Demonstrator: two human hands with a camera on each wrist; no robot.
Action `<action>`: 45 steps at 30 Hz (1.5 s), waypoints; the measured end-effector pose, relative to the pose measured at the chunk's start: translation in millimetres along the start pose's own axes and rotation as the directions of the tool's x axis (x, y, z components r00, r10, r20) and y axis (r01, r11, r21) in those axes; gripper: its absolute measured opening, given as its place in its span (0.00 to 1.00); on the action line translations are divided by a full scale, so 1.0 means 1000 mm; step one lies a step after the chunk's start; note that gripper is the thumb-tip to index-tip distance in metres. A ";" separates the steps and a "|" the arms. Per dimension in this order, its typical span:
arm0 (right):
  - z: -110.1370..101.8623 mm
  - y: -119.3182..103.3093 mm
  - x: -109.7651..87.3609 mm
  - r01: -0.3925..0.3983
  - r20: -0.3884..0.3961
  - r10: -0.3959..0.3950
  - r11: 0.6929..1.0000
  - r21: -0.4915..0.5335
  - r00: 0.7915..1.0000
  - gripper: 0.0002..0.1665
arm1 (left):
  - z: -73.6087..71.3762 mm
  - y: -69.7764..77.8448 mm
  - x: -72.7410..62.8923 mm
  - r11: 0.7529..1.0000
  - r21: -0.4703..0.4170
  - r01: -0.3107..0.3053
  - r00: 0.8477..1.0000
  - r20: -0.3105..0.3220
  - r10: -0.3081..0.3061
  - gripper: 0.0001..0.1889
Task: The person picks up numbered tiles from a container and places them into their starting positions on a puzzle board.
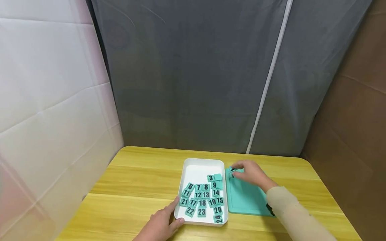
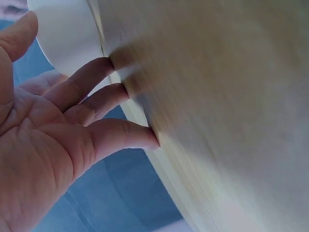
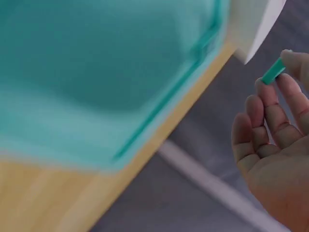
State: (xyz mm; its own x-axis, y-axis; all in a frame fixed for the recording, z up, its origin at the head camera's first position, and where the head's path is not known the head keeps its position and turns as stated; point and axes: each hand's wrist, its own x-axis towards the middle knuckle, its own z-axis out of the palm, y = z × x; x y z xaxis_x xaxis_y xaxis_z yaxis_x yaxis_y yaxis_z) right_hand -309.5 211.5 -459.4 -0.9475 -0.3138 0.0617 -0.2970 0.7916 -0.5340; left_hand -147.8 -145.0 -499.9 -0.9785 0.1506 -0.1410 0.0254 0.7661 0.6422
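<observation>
Above board (image 1: 248, 197), right fingers (image 3: 268, 94) narrowly parted, pinching tile (image 3: 273, 72)

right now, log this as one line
right hand: pinches teal tile at teal rimmed board | left hand: at white tray, near-left corner | tray: numbered tiles

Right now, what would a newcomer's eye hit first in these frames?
First the numbered tiles, bold black on teal, crowding the middle and near part of the white tray. Then the right grip, pinching a teal piece over the far left corner of the board beside it. The left grip sits at the tray's near left corner.
</observation>
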 end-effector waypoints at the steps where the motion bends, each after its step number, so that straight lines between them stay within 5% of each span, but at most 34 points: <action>1: -0.004 0.012 -0.004 -0.010 -0.008 0.010 1.000 0.016 1.000 0.18 | -0.001 -0.001 -0.001 1.000 0.004 -0.004 1.000 -0.006 0.004 0.45; 6: -0.011 0.051 -0.020 -0.060 -0.017 0.061 0.997 0.041 0.998 0.18 | -0.002 -0.002 -0.001 1.000 0.013 0.007 1.000 -0.008 -0.007 0.45; 12: -0.005 0.063 -0.027 -0.056 0.006 0.056 0.998 -0.020 0.998 0.15 | -0.004 -0.003 -0.002 1.000 0.019 0.002 1.000 -0.002 -0.002 0.45; 23: 0.012 0.054 -0.017 -0.015 -0.001 0.015 0.991 -0.134 1.000 0.12 | -0.005 -0.004 -0.002 1.000 0.022 -0.002 1.000 -0.004 0.002 0.44; 35: 0.029 0.041 -0.006 0.070 -0.092 -0.113 0.922 -0.380 0.989 0.09 | -0.004 -0.004 -0.002 1.000 0.014 0.006 1.000 -0.005 -0.006 0.45; 40: 0.033 0.039 -0.003 0.102 -0.108 -0.154 0.918 -0.384 0.982 0.09 | -0.004 -0.004 -0.002 1.000 0.012 0.009 1.000 -0.007 -0.009 0.45; 45: 0.035 0.038 -0.001 0.057 -0.104 -0.091 0.953 -0.298 0.990 0.08 | -0.004 -0.004 -0.002 1.000 0.011 0.022 1.000 -0.005 -0.022 0.45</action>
State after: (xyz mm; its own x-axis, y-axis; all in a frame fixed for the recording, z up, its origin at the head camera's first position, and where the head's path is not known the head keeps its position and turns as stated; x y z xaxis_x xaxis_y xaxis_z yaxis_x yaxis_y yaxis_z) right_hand -316.3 223.8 -509.3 -0.9235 -0.3287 0.1977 -0.3721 0.8929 -0.2537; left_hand -146.7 -151.3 -499.1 -0.9798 0.1303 -0.1516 0.0056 0.7761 0.6306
